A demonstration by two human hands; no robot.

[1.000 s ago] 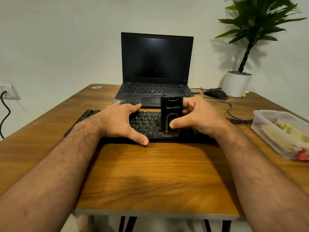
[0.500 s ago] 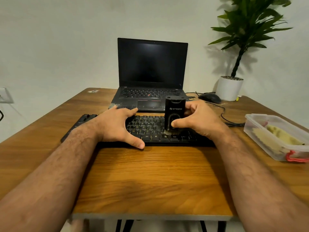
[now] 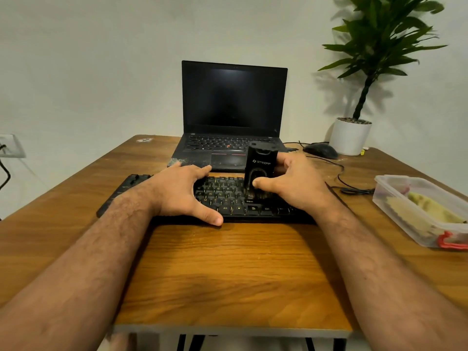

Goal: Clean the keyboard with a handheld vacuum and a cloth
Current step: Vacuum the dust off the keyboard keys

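**Small vacuum held upright on the keyboard**

The right hand (image 3: 295, 184) grips a black handheld vacuum (image 3: 260, 171): the thumb presses across its front face and the other fingers curl round its far side, mostly hidden. The vacuum stands upright, its bristled lower end down on the right half of the keys. White lettering on its front is blurred; it looks like "STRIFF" beside a small logo, though I cannot be sure of every letter.

The left hand (image 3: 183, 192) lies flat on the left-middle part of the keyboard (image 3: 228, 198), fingers spread wide and fairly straight, thumb stretched out to the near edge, holding nothing. The black keyboard lies across the middle of the wooden table (image 3: 228, 274); "Alt", "Ctrl" and "Shift" can be read on its near rows.

Just behind it an open laptop (image 3: 234, 115) shows a dark screen. To the right sit a black mouse (image 3: 320, 150) with its cable, a potted plant (image 3: 354, 133) in a white pot, and a clear plastic box (image 3: 395, 198) with a red clasp, holding yellowish cloth-like material.
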